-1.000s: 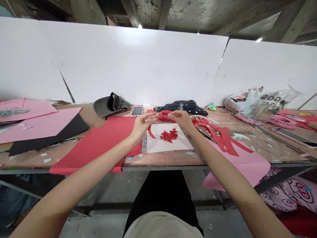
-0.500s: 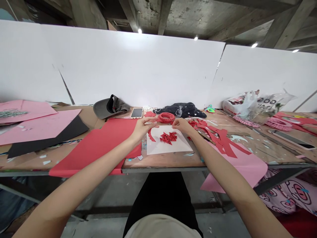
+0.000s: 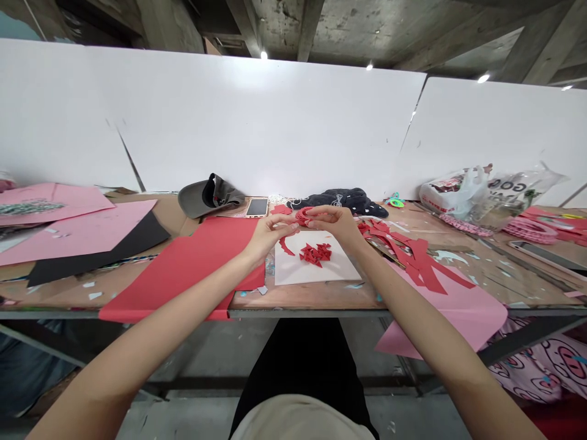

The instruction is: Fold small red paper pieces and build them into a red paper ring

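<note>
A red folded-paper ring (image 3: 302, 215) is at the far edge of the white sheet (image 3: 293, 274), partly covered by my fingers. My left hand (image 3: 270, 235) pinches its left side with thumb and fingertips. From the right, my right hand (image 3: 337, 221) curls its fingers over the ring, the thumb below. Just under my left fingertips, a curved notched red paper strip (image 3: 286, 247) lies on the sheet. Nearer to me on the same sheet sits a small heap of folded red paper pieces (image 3: 315, 254). Whether the ring is lifted off the table cannot be made out.
Red paper (image 3: 188, 263) lies left, overhanging the table edge. A cap (image 3: 208, 195), a phone (image 3: 257, 208) and dark cloth (image 3: 343, 200) are behind. Red strips (image 3: 419, 263) cover pink paper (image 3: 463, 311) at right, near plastic bags (image 3: 458, 190).
My right hand has moved from the sheet's far edge up onto the ring, and its fingers now cover the ring's right side. My left fingertips have come to the ring's left edge.
</note>
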Motion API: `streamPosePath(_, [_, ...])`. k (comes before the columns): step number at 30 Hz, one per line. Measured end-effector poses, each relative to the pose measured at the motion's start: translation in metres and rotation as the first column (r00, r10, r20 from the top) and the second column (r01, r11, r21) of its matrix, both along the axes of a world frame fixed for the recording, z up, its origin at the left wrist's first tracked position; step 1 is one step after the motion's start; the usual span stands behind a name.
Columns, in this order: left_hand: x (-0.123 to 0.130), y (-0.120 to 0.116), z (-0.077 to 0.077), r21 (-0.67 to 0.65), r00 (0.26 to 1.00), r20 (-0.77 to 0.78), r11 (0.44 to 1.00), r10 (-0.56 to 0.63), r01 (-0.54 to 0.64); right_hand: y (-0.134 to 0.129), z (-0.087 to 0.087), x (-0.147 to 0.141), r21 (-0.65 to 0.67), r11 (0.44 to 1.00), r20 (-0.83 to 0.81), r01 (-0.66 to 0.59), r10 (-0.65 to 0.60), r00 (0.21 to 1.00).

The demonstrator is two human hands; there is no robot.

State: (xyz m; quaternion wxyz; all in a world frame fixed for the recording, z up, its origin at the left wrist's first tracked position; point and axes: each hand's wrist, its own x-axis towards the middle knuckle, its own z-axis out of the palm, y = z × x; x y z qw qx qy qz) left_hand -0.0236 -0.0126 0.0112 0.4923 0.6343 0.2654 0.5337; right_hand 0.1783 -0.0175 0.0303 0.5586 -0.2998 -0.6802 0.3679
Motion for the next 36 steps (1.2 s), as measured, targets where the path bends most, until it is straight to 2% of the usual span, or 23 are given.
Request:
streamPosePath(4, [0.001, -0.002, 0.003, 0.047, 0.999, 0.044, 0.999, -0.011, 0.009, -0.005, 0.001, -0.006, 0.113, 0.992, -0.016, 0.049, -0.048, 0.999])
streamPosePath(12, [0.004, -0.01, 0.008, 0.089, 0.999, 0.046, 0.996, 0.007, -0.011, -0.014, 0.002, -0.011, 0.254, 0.966, -0.015, 0.048, -0.046, 0.999])
streamPosePath(17, [0.005, -0.013, 0.011, 0.094, 0.997, 0.082, 0.996, 0.003, -0.011, -0.016, 0.001, -0.011, 0.334, 0.938, 0.017, 0.088, -0.099, 0.995])
streamPosePath(31, [0.005, -0.013, 0.01, 0.094, 0.996, 0.087, 0.995, 0.008, -0.016, -0.016, -0.001, -0.011, 0.365, 0.924, 0.031, 0.112, -0.133, 0.991])
streamPosePath(36, [0.006, -0.013, 0.011, 0.094, 0.996, 0.083, 0.995, 0.028, -0.036, -0.017, -0.001, -0.01, 0.439, 0.891, 0.091, 0.115, -0.171, 0.981])
